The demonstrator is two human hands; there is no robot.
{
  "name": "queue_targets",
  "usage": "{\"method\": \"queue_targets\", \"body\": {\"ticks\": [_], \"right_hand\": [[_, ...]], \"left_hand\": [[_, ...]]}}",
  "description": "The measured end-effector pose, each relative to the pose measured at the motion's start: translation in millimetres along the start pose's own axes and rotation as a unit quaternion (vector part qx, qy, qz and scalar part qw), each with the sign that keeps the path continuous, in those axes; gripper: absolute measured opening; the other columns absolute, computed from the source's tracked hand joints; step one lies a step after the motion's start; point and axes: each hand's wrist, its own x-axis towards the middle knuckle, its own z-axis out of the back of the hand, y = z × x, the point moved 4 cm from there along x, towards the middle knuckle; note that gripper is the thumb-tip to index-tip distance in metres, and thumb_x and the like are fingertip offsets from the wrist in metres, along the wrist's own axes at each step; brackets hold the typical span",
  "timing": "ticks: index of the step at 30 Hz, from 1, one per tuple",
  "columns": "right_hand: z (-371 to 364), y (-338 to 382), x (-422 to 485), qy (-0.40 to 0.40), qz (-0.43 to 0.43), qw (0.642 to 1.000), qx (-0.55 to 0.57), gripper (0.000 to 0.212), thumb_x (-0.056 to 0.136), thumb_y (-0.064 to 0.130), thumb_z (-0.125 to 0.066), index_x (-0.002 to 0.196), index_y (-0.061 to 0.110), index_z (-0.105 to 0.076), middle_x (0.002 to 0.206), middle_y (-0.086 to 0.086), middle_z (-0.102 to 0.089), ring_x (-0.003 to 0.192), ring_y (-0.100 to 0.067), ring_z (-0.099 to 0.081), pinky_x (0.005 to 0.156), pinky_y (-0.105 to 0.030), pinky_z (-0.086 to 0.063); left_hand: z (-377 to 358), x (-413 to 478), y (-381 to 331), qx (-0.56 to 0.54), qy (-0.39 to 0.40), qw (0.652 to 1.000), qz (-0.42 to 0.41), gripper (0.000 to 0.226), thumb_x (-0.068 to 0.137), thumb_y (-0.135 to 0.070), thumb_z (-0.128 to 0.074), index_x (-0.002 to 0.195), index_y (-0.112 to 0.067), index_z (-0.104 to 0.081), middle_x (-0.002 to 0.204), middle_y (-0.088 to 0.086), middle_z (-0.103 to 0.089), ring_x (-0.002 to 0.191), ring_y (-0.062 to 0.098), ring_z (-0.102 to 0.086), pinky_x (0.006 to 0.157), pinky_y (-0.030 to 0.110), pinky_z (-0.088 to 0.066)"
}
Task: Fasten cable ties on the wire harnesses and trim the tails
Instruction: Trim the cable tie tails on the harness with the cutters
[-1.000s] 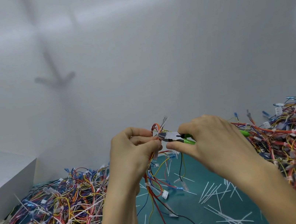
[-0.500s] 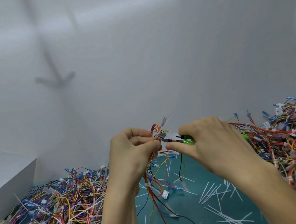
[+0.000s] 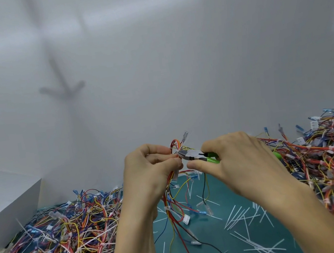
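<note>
My left hand [image 3: 150,172] grips a wire harness [image 3: 172,204] of red, yellow and orange wires, raised above the table with its ends hanging down. A white cable tie [image 3: 173,149] circles the bundle just above my fingers. My right hand [image 3: 234,159] grips green-handled cutters [image 3: 197,157]. Their metal jaws point left and touch the bundle at the tie. Whether a tail sits between the jaws is too small to tell.
Heaps of coloured harnesses lie at the left [image 3: 65,234] and right [image 3: 330,157]. Several cut white tie tails [image 3: 244,219] litter the green mat [image 3: 224,248]. A white box [image 3: 1,203] stands at the far left. A white wall rises behind.
The cutter jaws have shifted slightly left and closer to the tie on the bundle. Both hands stay almost where they were.
</note>
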Motion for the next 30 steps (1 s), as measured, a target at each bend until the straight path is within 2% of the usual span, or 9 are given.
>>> {"method": "queue_targets", "body": {"ticks": [10, 15, 18, 20, 22, 23, 25, 27, 30], "right_hand": [[-1, -1, 0, 0.009, 0.000, 1.000, 0.012, 0.060, 0.084, 0.077, -0.040, 0.074, 0.019, -0.052, 0.059, 0.003, -0.042, 0.065, -0.023, -0.043, 0.047, -0.022, -0.026], [-1, -3, 1, 0.004, -0.003, 1.000, 0.028, 0.061, 0.084, 0.077, -0.042, 0.066, 0.019, -0.045, 0.057, 0.003, -0.041, 0.055, -0.008, -0.038, 0.047, -0.024, -0.026], [-2, -4, 1, 0.001, -0.001, 0.999, 0.038, 0.062, 0.083, 0.077, -0.042, 0.061, 0.019, -0.041, 0.056, 0.002, -0.040, 0.056, -0.011, -0.038, 0.047, -0.023, -0.027], [-4, -3, 1, 0.007, -0.002, 0.999, 0.044, 0.063, 0.083, 0.078, -0.041, 0.059, 0.019, -0.040, 0.055, 0.001, -0.039, 0.057, -0.012, -0.037, 0.047, -0.025, -0.026], [-7, -4, 3, 0.019, -0.018, 0.996, 0.091, 0.065, 0.083, 0.077, -0.039, 0.056, 0.018, -0.045, 0.053, -0.002, -0.041, 0.057, -0.014, -0.040, 0.049, -0.028, -0.030], [-10, -5, 4, 0.029, -0.037, 0.990, 0.134, 0.065, 0.084, 0.075, -0.039, 0.057, 0.017, -0.053, 0.052, -0.005, -0.047, 0.058, -0.017, -0.046, 0.053, -0.031, -0.036], [-14, -8, 6, 0.045, -0.083, 0.971, 0.220, 0.065, 0.087, 0.070, -0.040, 0.065, 0.016, -0.067, 0.053, 0.001, -0.059, 0.062, -0.019, -0.057, 0.062, -0.031, -0.044], [-17, -13, 7, 0.035, -0.121, 0.950, 0.287, 0.061, 0.088, 0.069, -0.041, 0.067, 0.018, -0.069, 0.055, 0.006, -0.064, 0.059, -0.018, -0.059, 0.062, -0.032, -0.046], [-23, -20, 7, 0.040, -0.160, 0.916, 0.367, 0.058, 0.087, 0.068, -0.050, 0.070, 0.016, -0.069, 0.060, -0.006, -0.064, 0.059, -0.024, -0.058, 0.070, -0.044, -0.054]], "left_hand": [[0, -1, -1, 0.002, 0.001, 1.000, -0.005, 0.023, 0.072, 0.013, -0.075, 0.085, -0.003, -0.063, 0.066, 0.009, -0.074, 0.057, 0.022, -0.068, 0.059, 0.030, -0.059], [-2, 0, -1, 0.004, 0.001, 1.000, -0.006, 0.023, 0.073, 0.013, -0.075, 0.085, -0.003, -0.064, 0.066, 0.008, -0.074, 0.058, 0.021, -0.069, 0.061, 0.031, -0.060], [-1, 0, 0, 0.004, -0.004, 1.000, -0.007, 0.023, 0.072, 0.011, -0.076, 0.085, -0.004, -0.064, 0.067, 0.010, -0.074, 0.059, 0.024, -0.069, 0.065, 0.036, -0.060], [-1, 0, 0, -0.001, -0.005, 1.000, -0.007, 0.024, 0.072, 0.011, -0.076, 0.084, -0.005, -0.064, 0.066, 0.011, -0.074, 0.059, 0.024, -0.069, 0.063, 0.035, -0.059], [0, 1, 1, -0.017, -0.007, 1.000, -0.005, 0.024, 0.072, 0.011, -0.076, 0.084, -0.005, -0.064, 0.067, 0.009, -0.074, 0.059, 0.023, -0.070, 0.057, 0.028, -0.058], [1, 1, 1, -0.026, -0.010, 1.000, -0.003, 0.024, 0.072, 0.011, -0.076, 0.085, -0.005, -0.063, 0.068, 0.009, -0.075, 0.059, 0.023, -0.071, 0.056, 0.025, -0.059], [4, 2, 2, -0.044, -0.016, 0.999, 0.001, 0.026, 0.071, 0.011, -0.077, 0.087, -0.004, -0.063, 0.070, 0.009, -0.075, 0.061, 0.022, -0.072, 0.058, 0.025, -0.060], [7, 3, 3, -0.059, -0.020, 0.998, 0.003, 0.027, 0.072, 0.012, -0.076, 0.090, -0.003, -0.063, 0.072, 0.008, -0.076, 0.063, 0.021, -0.073, 0.062, 0.027, -0.061], [10, 5, 4, -0.088, -0.019, 0.996, 0.013, 0.026, 0.077, 0.012, -0.073, 0.095, -0.003, -0.062, 0.077, 0.010, -0.076, 0.068, 0.021, -0.074, 0.066, 0.030, -0.062]]}}
